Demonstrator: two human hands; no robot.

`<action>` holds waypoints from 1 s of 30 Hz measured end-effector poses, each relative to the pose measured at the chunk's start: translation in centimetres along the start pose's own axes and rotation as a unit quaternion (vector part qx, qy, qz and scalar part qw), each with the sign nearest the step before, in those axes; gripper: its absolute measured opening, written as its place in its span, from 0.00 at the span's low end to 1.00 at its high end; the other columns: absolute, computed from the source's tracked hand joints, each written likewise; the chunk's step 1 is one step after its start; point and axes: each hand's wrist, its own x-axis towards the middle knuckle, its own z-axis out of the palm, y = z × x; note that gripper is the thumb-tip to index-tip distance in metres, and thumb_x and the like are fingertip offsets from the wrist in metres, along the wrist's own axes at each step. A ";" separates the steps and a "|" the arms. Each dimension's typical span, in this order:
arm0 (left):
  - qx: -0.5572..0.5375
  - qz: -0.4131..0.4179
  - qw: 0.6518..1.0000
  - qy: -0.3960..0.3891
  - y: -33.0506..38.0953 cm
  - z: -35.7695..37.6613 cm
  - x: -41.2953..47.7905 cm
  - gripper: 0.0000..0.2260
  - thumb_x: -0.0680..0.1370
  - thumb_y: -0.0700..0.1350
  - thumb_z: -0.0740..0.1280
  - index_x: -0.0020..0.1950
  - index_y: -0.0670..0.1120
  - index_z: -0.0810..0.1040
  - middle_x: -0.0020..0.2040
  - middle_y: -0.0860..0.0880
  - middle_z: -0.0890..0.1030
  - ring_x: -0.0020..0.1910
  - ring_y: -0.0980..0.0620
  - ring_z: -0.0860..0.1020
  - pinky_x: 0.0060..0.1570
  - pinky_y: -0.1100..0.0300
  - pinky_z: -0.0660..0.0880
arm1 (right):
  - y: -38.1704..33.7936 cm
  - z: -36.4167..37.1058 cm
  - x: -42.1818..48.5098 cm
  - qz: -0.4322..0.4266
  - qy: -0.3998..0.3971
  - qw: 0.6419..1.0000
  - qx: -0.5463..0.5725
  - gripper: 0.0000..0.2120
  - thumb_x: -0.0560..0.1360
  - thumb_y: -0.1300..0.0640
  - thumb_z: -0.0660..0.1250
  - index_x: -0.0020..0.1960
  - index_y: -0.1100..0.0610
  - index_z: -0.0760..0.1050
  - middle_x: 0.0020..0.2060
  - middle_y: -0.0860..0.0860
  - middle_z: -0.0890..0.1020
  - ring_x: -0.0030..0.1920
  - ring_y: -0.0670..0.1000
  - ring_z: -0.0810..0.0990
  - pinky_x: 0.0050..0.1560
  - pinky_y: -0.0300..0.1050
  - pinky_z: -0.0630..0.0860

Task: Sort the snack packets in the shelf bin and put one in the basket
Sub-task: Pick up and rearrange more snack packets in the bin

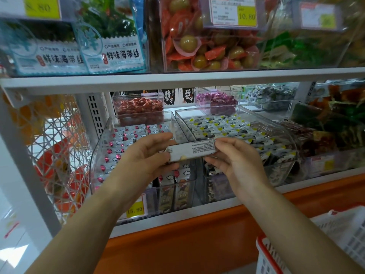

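Nearest, at lower right, a white lattice basket (333, 232) with a red rim is sitting below the orange shelf edge (197, 230). Both bare forearms are reaching up from the bottom of the frame. The left hand (146, 155) is gripping the left end of a single snack packet (192, 150), fingers over the top edge and thumb underneath. The right hand (237, 161) is pinching the right end between fingertip and thumb. The packet is being held level in the air, in front of two clear bins, with its pale back panel facing the camera; lines of small print are showing there, too fine to read. Behind the left hand, the left bin (98, 155) is holding rows of white packets with pink dots and cloud marks; a yellow price tag (135, 209) on its front is reading "15.80". Just beside it, the right bin (280, 171) is holding white packets with yellow and black marks. Farther back, a small bin of red-wrapped sweets (138, 107) and one of purple-wrapped sweets (219, 101) are standing on either side of black labels (168, 96) reading "碎银子". On the upper shelf, seaweed packs (118, 54) are reading "鲜味海带丝", and a tag (246, 15) over a bin of green balls in orange wrappers (207, 46) is reading "10.80".
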 end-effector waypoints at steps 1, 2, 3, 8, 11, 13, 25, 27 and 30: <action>0.011 0.003 1.000 -0.002 0.0 0.0 0.0 0.16 0.76 0.30 0.61 0.59 0.45 0.76 0.56 0.46 0.82 0.49 0.47 0.83 0.43 0.62 0.79 | -0.1 0.0 0.0 0.002 0.000 1.000 0.010 0.06 0.76 0.67 0.64 0.40 0.62 0.76 0.38 0.57 0.83 0.39 0.52 0.83 0.35 0.40 0.81; 0.018 0.006 1.000 -0.002 0.0 0.0 0.0 0.16 0.76 0.29 0.61 0.59 0.44 0.76 0.56 0.46 0.81 0.50 0.47 0.83 0.44 0.61 0.80 | -0.1 0.0 -0.1 0.008 -0.002 1.000 0.023 0.07 0.76 0.66 0.63 0.39 0.62 0.75 0.35 0.55 0.84 0.37 0.51 0.83 0.35 0.40 0.81; 0.018 0.006 1.000 -0.002 0.0 0.0 0.0 0.16 0.75 0.29 0.61 0.58 0.44 0.76 0.56 0.45 0.81 0.50 0.46 0.82 0.45 0.60 0.80 | -0.2 0.0 -0.1 0.017 -0.005 0.999 0.038 0.08 0.76 0.66 0.63 0.39 0.62 0.75 0.33 0.53 0.84 0.35 0.49 0.83 0.35 0.40 0.81; -0.041 -0.016 0.999 0.003 0.3 0.1 0.1 0.14 0.76 0.28 0.59 0.56 0.40 0.77 0.52 0.43 0.83 0.47 0.45 0.83 0.40 0.61 0.80 | -0.4 -0.3 0.0 0.071 -0.014 0.993 0.095 0.06 0.75 0.66 0.64 0.40 0.62 0.77 0.33 0.53 0.85 0.35 0.48 0.84 0.34 0.38 0.80; -0.077 -0.038 0.996 0.018 0.4 0.0 0.2 0.13 0.76 0.28 0.57 0.52 0.39 0.79 0.50 0.41 0.83 0.47 0.44 0.83 0.39 0.61 0.81 | -0.3 -0.6 0.1 0.064 -0.010 0.994 0.087 0.06 0.74 0.66 0.65 0.39 0.62 0.79 0.36 0.54 0.85 0.36 0.49 0.84 0.34 0.38 0.80; -0.079 -0.047 0.995 0.029 0.4 0.0 0.2 0.14 0.77 0.28 0.57 0.52 0.39 0.80 0.50 0.41 0.83 0.48 0.44 0.83 0.39 0.61 0.81 | -0.3 -0.6 0.3 0.057 -0.012 0.995 0.085 0.05 0.74 0.66 0.66 0.40 0.63 0.80 0.37 0.55 0.84 0.37 0.50 0.84 0.35 0.38 0.80; 0.015 -0.036 0.992 0.121 -0.3 0.0 0.7 0.11 0.80 0.37 0.58 0.49 0.45 0.79 0.46 0.41 0.82 0.42 0.49 0.84 0.36 0.66 0.79 | 0.4 0.0 0.2 -0.087 -0.084 0.988 -0.099 0.09 0.73 0.63 0.68 0.52 0.53 0.78 0.46 0.49 0.83 0.45 0.46 0.84 0.42 0.36 0.80; 0.013 -0.041 0.991 0.123 -0.3 0.1 1.0 0.09 0.80 0.41 0.58 0.49 0.45 0.78 0.47 0.42 0.82 0.41 0.49 0.84 0.35 0.65 0.79 | 0.0 0.2 0.6 -0.108 -0.073 0.978 -0.165 0.09 0.73 0.63 0.69 0.52 0.55 0.78 0.44 0.49 0.83 0.41 0.44 0.83 0.38 0.34 0.79; 0.109 -0.018 0.985 0.134 -0.2 0.3 1.8 0.09 0.81 0.46 0.57 0.52 0.47 0.77 0.47 0.47 0.82 0.43 0.49 0.83 0.34 0.60 0.79 | -0.7 0.4 1.7 -0.082 -0.025 0.988 -0.126 0.05 0.74 0.65 0.69 0.48 0.59 0.76 0.40 0.54 0.82 0.33 0.46 0.82 0.33 0.37 0.79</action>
